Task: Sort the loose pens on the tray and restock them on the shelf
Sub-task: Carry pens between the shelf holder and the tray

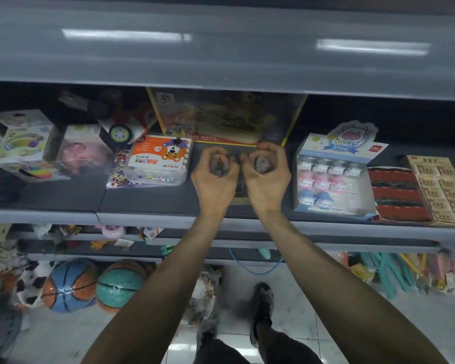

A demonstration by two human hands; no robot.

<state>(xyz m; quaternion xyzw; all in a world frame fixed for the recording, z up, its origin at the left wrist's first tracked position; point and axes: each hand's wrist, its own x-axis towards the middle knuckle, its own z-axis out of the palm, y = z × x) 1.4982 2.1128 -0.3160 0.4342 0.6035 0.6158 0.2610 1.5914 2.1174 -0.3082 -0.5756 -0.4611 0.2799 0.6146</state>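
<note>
Two pen bundles, one per hand, probably kept split so the sorts don't mix. Orange marker box sits at left. Left hand grip is closed round the left bundle, right hand closed round the right bundle, both over the shelf gap. Cow eraser display bounds the slot on the right.
</note>
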